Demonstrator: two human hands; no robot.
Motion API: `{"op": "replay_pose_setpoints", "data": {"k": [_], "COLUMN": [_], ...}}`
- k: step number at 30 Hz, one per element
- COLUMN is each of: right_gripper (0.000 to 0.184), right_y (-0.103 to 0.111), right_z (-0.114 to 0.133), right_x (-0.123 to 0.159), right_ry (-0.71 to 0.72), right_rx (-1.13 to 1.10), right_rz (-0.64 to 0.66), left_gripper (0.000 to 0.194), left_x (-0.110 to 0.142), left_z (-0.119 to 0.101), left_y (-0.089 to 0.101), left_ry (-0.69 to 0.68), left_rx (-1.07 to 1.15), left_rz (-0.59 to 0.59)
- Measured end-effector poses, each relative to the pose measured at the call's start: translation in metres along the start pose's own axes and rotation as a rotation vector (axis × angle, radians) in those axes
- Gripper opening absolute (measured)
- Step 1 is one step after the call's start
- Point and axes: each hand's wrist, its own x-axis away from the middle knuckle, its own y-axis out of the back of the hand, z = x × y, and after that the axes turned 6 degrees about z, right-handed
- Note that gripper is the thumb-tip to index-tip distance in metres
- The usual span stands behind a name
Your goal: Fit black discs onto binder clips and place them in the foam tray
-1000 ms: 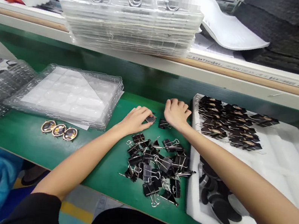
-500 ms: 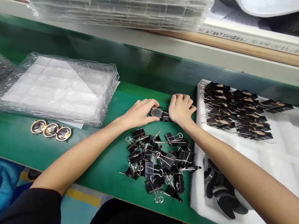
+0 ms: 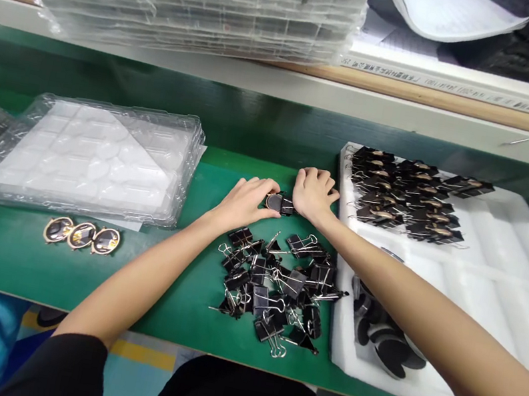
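Observation:
My left hand (image 3: 248,201) pinches a round, dark-faced piece with a gold rim (image 3: 272,201) between thumb and fingers, low over the green bench. From the right, my right hand (image 3: 314,195) grips a black binder clip (image 3: 286,205); its fingertips are hidden behind the back of the hand. The clip's jaws overlap the right edge of the round piece. Just in front of both hands lies a loose heap of black binder clips (image 3: 274,287) with silver wire handles. To the left, three gold-rimmed round pieces (image 3: 82,236) rest in a row.
A white foam tray (image 3: 504,248) on the right carries rows of clipped pieces (image 3: 380,187) and dark, flat rounded pieces (image 3: 391,348). Clear plastic trays (image 3: 177,173) with white paper (image 3: 84,154) lie at left. A tall stack of plastic trays (image 3: 185,2) stands on the shelf above.
My right hand has brought the binder clip leftward onto the round piece, which my left hand has kept hold of. The camera view has tilted down.

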Motion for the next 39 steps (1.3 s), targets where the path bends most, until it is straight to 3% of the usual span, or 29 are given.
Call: {"op": "replay_pose_setpoints", "data": {"k": [8, 10, 13, 15, 17, 19, 21, 23, 25, 29, 31, 33, 35, 39], "right_gripper": [0.046, 0.047, 0.05, 0.047, 0.038, 0.029, 0.026, 0.028, 0.028, 0.026, 0.033, 0.04, 0.044, 0.058], "right_y": [0.001, 0.013, 0.049, 0.078, 0.1, 0.109, 0.107, 0.1, 0.096, 0.097, 0.092, 0.079, 0.062, 0.032], "right_z": [0.004, 0.008, 0.007, 0.001, -0.008, -0.016, -0.018, -0.014, -0.008, -0.002, 0.0, 0.002, 0.006, 0.009], "right_x": [-0.002, 0.0, 0.01, 0.021, 0.033, 0.042, 0.044, 0.041, 0.034, 0.021, 0.018, 0.015, 0.01, -0.005], "right_ry": [-0.027, 0.055, 0.262, 0.331, 0.348, 0.369, 0.379, 0.324, 0.238, 0.177, 0.194, 0.25, 0.294, 0.209], "right_rx": [-0.076, -0.105, -0.083, 0.048, 0.22, 0.291, 0.229, 0.133, 0.089, 0.14, 0.124, 0.056, -0.032, -0.172], "right_rz": [-0.015, -0.036, -0.018, 0.173, 0.491, 0.742, 0.804, 0.698, 0.574, 0.555, 0.434, 0.237, 0.128, 0.171], "left_gripper": [0.038, 0.042, 0.045, 0.053, 0.069, 0.079, 0.073, 0.062, 0.057, 0.086, 0.086, 0.072, 0.061, 0.05], "left_x": [0.001, 0.002, 0.008, 0.013, 0.017, 0.02, 0.021, 0.021, 0.02, 0.023, 0.024, 0.025, 0.025, 0.025], "left_z": [0.002, -0.001, -0.007, -0.01, -0.009, -0.004, 0.002, 0.004, -0.001, -0.012, -0.009, -0.001, 0.008, 0.016], "left_y": [0.0, -0.001, -0.002, -0.001, 0.003, 0.01, 0.017, 0.02, 0.02, 0.023, 0.029, 0.036, 0.04, 0.034], "left_ry": [-0.027, -0.032, 0.037, 0.12, 0.156, 0.082, -0.054, -0.128, -0.066, 0.144, 0.101, -0.005, -0.057, -0.023], "left_rx": [-0.068, -0.086, -0.15, -0.204, -0.24, -0.242, -0.208, -0.195, -0.265, -0.432, -0.403, -0.327, -0.263, -0.246], "left_rz": [-0.005, -0.016, -0.065, -0.105, -0.131, -0.094, 0.024, 0.128, 0.114, -0.023, 0.031, 0.151, 0.213, 0.13]}}
